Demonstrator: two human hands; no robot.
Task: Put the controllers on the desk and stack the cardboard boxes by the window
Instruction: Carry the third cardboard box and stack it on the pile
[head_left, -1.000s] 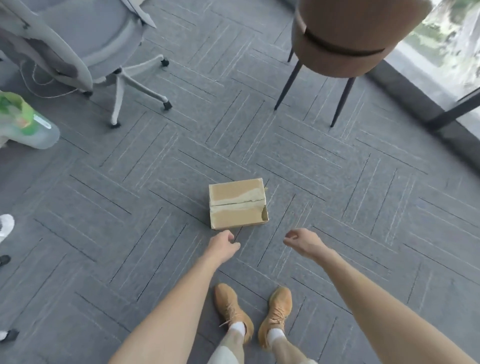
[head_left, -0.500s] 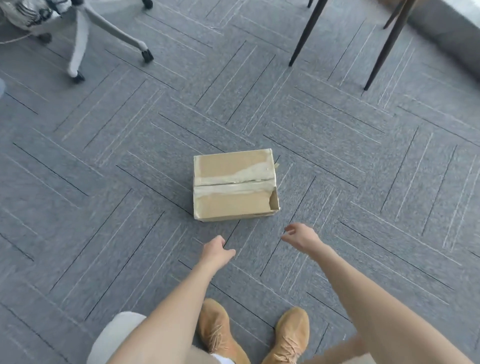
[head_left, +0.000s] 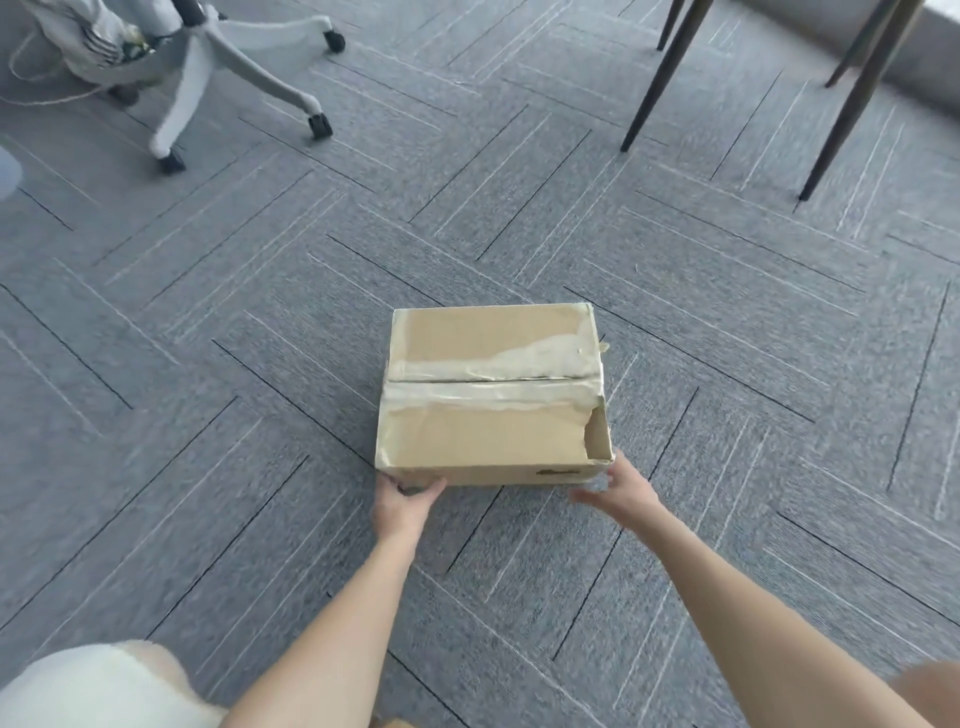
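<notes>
Cardboard box (head_left: 493, 395) sits flat on grey carpet (head_left: 208, 364), flaps closed along a taped centre seam, near right corner of the top torn open. Left hand (head_left: 402, 501) at the near left bottom corner, fingers tucked against the box's lower edge. Right hand (head_left: 618, 491) just beside the near right corner, fingers spread and blurred; contact cannot be told. Office chair base (head_left: 234, 57) far left; dark chair legs (head_left: 670, 67) far right.
</notes>
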